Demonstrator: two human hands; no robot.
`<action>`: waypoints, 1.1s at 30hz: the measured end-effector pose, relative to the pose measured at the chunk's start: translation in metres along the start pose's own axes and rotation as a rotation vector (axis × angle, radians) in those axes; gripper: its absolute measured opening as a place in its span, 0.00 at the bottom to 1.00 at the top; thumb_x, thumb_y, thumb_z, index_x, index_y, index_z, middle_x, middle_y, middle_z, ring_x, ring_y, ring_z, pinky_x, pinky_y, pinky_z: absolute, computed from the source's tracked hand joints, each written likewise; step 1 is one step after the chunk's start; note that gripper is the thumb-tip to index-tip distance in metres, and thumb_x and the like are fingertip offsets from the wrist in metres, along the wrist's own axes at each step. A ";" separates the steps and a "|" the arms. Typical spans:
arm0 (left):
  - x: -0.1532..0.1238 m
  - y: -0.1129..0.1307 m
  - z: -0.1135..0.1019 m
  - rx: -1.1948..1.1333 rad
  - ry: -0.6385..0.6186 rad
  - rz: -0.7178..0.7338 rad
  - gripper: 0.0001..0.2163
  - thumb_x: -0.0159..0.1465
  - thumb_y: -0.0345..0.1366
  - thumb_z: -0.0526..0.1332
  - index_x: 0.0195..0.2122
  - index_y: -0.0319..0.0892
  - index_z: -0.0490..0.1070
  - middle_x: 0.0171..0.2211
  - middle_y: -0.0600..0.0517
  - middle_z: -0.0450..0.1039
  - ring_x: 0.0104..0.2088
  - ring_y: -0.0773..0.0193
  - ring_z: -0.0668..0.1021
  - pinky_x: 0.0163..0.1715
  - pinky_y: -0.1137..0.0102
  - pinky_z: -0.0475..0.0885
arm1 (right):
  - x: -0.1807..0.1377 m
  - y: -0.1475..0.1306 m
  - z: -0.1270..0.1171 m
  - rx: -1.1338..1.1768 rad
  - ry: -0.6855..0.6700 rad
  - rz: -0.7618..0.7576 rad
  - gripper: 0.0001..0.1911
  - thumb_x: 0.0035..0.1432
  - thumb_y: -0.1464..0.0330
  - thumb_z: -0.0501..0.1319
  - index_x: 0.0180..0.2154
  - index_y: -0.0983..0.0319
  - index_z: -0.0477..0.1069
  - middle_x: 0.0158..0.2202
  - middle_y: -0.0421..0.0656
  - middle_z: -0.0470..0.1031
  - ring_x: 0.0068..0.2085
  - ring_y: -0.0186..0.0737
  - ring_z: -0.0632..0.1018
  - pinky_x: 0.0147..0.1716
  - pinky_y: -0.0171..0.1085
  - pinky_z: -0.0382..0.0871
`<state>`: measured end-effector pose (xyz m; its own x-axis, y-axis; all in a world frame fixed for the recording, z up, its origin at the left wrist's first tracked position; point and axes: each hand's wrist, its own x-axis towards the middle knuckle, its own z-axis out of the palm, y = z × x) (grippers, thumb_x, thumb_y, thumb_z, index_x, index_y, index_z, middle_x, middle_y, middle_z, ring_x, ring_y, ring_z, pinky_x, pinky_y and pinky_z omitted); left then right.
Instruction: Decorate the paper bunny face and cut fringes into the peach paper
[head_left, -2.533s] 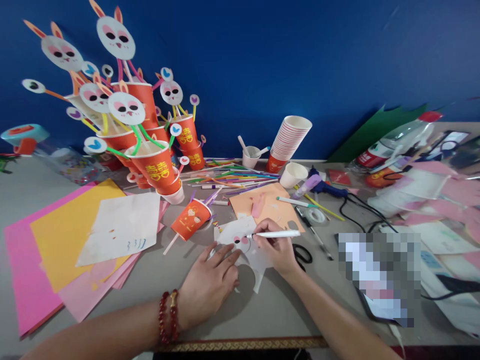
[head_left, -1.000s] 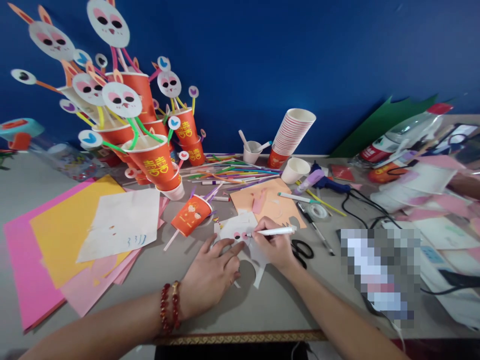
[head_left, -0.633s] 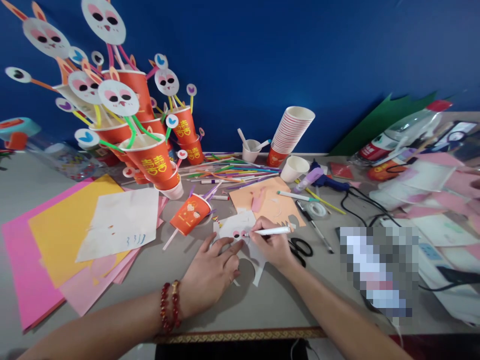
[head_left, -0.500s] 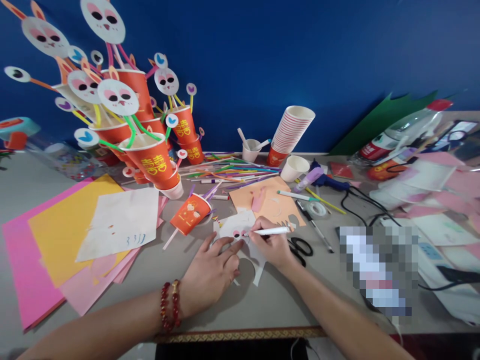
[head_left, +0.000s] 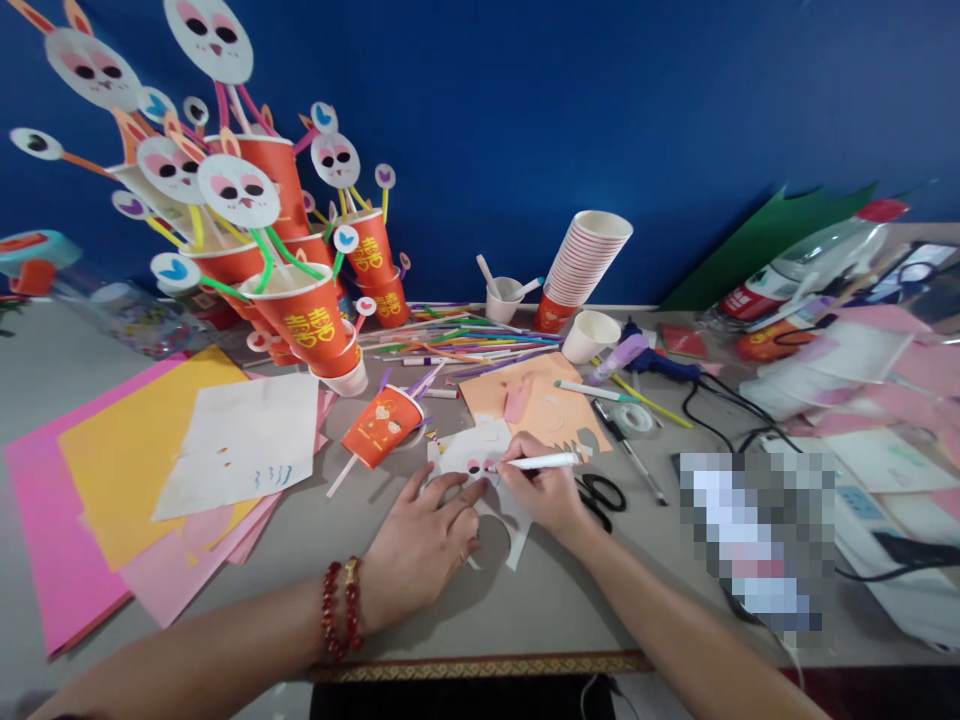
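My right hand [head_left: 546,490] grips a white marker pen [head_left: 541,461], its tip touching a cut-out sheet of white paper [head_left: 480,440] beside two drawn dark eyes with pink around them. Pressed flat on the same paper, my left hand [head_left: 431,530] has its fingers spread and holds nothing. Part of the drawing is hidden by my fingers. Black-handled scissors [head_left: 602,495] lie just right of my right hand, their blades covered. An orange paper cup [head_left: 382,425] with straws through it lies tilted beyond my left hand.
Orange cups [head_left: 304,325] with rabbit faces stand stacked at the back left. Colored paper [head_left: 82,500] lies left. Pipe cleaners [head_left: 465,340], a tall cup stack [head_left: 585,265] and a blue glue gun [head_left: 664,362] sit behind. A power strip [head_left: 862,510] is at right.
The view has shifted very slightly. Both hands and the marker stay in nearly the same place on the paper.
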<state>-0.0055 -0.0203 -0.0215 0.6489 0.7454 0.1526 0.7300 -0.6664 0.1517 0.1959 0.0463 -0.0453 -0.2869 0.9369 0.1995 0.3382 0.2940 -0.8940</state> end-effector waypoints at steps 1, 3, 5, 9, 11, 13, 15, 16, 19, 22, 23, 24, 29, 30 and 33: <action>0.000 0.000 0.000 0.001 0.001 0.001 0.08 0.71 0.40 0.54 0.43 0.43 0.70 0.60 0.53 0.68 0.60 0.55 0.66 0.62 0.53 0.52 | 0.000 0.000 0.000 -0.005 0.000 0.001 0.09 0.58 0.70 0.58 0.25 0.59 0.64 0.23 0.36 0.67 0.25 0.34 0.67 0.24 0.33 0.59; 0.000 0.000 0.000 0.002 0.003 0.001 0.08 0.71 0.39 0.55 0.43 0.43 0.70 0.60 0.53 0.69 0.60 0.55 0.66 0.62 0.53 0.53 | 0.000 0.000 0.000 -0.015 -0.001 0.002 0.09 0.58 0.71 0.58 0.25 0.59 0.64 0.23 0.36 0.67 0.25 0.33 0.67 0.24 0.32 0.58; 0.000 0.000 -0.001 0.004 0.004 -0.001 0.08 0.70 0.39 0.55 0.43 0.43 0.70 0.60 0.53 0.69 0.59 0.55 0.66 0.62 0.53 0.53 | 0.000 0.000 0.000 -0.014 -0.005 0.003 0.09 0.58 0.70 0.58 0.25 0.59 0.64 0.22 0.36 0.67 0.24 0.33 0.66 0.24 0.32 0.58; -0.001 0.000 -0.001 0.007 -0.002 0.003 0.08 0.70 0.39 0.55 0.42 0.43 0.70 0.60 0.53 0.68 0.60 0.55 0.66 0.62 0.53 0.53 | 0.000 0.001 0.000 -0.013 -0.010 0.000 0.10 0.58 0.70 0.58 0.25 0.59 0.63 0.22 0.35 0.65 0.24 0.33 0.66 0.24 0.32 0.57; -0.001 0.000 -0.001 0.012 -0.008 0.001 0.08 0.70 0.39 0.55 0.43 0.43 0.70 0.60 0.52 0.68 0.60 0.55 0.66 0.62 0.53 0.53 | 0.000 0.001 0.000 -0.020 -0.012 -0.001 0.10 0.58 0.70 0.58 0.25 0.59 0.63 0.22 0.35 0.65 0.24 0.33 0.65 0.24 0.33 0.57; 0.000 0.000 0.000 0.016 -0.007 0.001 0.08 0.70 0.39 0.56 0.42 0.43 0.70 0.60 0.51 0.69 0.60 0.55 0.66 0.62 0.53 0.53 | 0.000 0.002 0.001 -0.019 -0.011 -0.001 0.09 0.59 0.70 0.58 0.25 0.59 0.63 0.22 0.35 0.65 0.24 0.33 0.65 0.24 0.33 0.57; 0.000 0.000 0.001 0.014 -0.005 0.004 0.08 0.70 0.40 0.55 0.42 0.43 0.70 0.61 0.52 0.68 0.60 0.55 0.65 0.62 0.53 0.53 | 0.000 0.002 0.000 -0.016 -0.008 -0.001 0.09 0.58 0.70 0.58 0.25 0.59 0.63 0.22 0.36 0.66 0.24 0.34 0.66 0.24 0.33 0.58; 0.000 0.000 0.001 0.011 -0.006 0.005 0.08 0.70 0.40 0.55 0.42 0.43 0.70 0.61 0.53 0.68 0.60 0.55 0.65 0.62 0.53 0.53 | 0.000 0.002 0.000 -0.018 -0.005 -0.003 0.09 0.58 0.70 0.58 0.25 0.59 0.63 0.22 0.36 0.66 0.24 0.34 0.66 0.25 0.33 0.58; -0.001 -0.001 0.002 0.004 -0.008 0.005 0.08 0.71 0.40 0.55 0.43 0.43 0.70 0.61 0.53 0.68 0.60 0.55 0.65 0.62 0.53 0.52 | 0.001 0.000 0.000 -0.032 -0.005 -0.010 0.09 0.58 0.71 0.58 0.25 0.59 0.63 0.22 0.36 0.66 0.24 0.34 0.66 0.25 0.33 0.58; -0.001 0.000 0.001 0.006 -0.001 0.003 0.08 0.70 0.40 0.55 0.43 0.43 0.70 0.61 0.52 0.68 0.60 0.55 0.65 0.62 0.53 0.52 | 0.002 -0.001 -0.001 -0.043 -0.007 -0.001 0.10 0.58 0.70 0.58 0.25 0.59 0.63 0.22 0.35 0.65 0.24 0.34 0.65 0.24 0.33 0.57; -0.001 0.000 0.001 0.007 -0.001 0.003 0.08 0.70 0.40 0.55 0.43 0.43 0.70 0.61 0.52 0.68 0.60 0.55 0.65 0.62 0.53 0.52 | 0.002 -0.001 -0.001 -0.043 -0.008 0.002 0.10 0.58 0.70 0.58 0.25 0.59 0.63 0.21 0.35 0.65 0.24 0.33 0.65 0.24 0.33 0.57; 0.000 0.000 0.001 0.007 0.000 0.002 0.08 0.70 0.39 0.55 0.43 0.43 0.70 0.60 0.52 0.68 0.60 0.55 0.65 0.62 0.53 0.52 | 0.001 -0.001 -0.001 -0.042 -0.007 0.004 0.10 0.58 0.70 0.58 0.25 0.59 0.62 0.21 0.35 0.65 0.24 0.33 0.65 0.24 0.33 0.57; 0.000 0.000 0.000 0.011 0.005 0.006 0.08 0.70 0.40 0.55 0.42 0.43 0.70 0.60 0.52 0.69 0.60 0.56 0.65 0.62 0.54 0.52 | 0.000 0.001 0.000 -0.044 0.015 0.009 0.10 0.58 0.70 0.58 0.25 0.59 0.63 0.22 0.35 0.64 0.24 0.33 0.65 0.24 0.33 0.57; 0.000 0.000 0.000 0.011 0.008 0.008 0.08 0.70 0.40 0.56 0.42 0.42 0.70 0.60 0.52 0.69 0.60 0.56 0.65 0.62 0.54 0.52 | 0.000 0.001 0.000 -0.049 0.018 0.008 0.10 0.58 0.70 0.59 0.25 0.59 0.63 0.22 0.35 0.64 0.24 0.33 0.65 0.24 0.33 0.57; 0.000 0.000 0.000 0.012 0.009 0.005 0.07 0.69 0.39 0.57 0.43 0.43 0.70 0.60 0.52 0.69 0.60 0.56 0.65 0.62 0.54 0.52 | 0.001 0.000 0.000 -0.055 0.008 -0.005 0.10 0.58 0.70 0.59 0.25 0.59 0.63 0.22 0.35 0.64 0.24 0.33 0.65 0.25 0.33 0.57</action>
<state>-0.0056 -0.0205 -0.0215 0.6507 0.7419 0.1616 0.7293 -0.6699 0.1391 0.1958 0.0470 -0.0452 -0.2813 0.9370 0.2072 0.3858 0.3081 -0.8696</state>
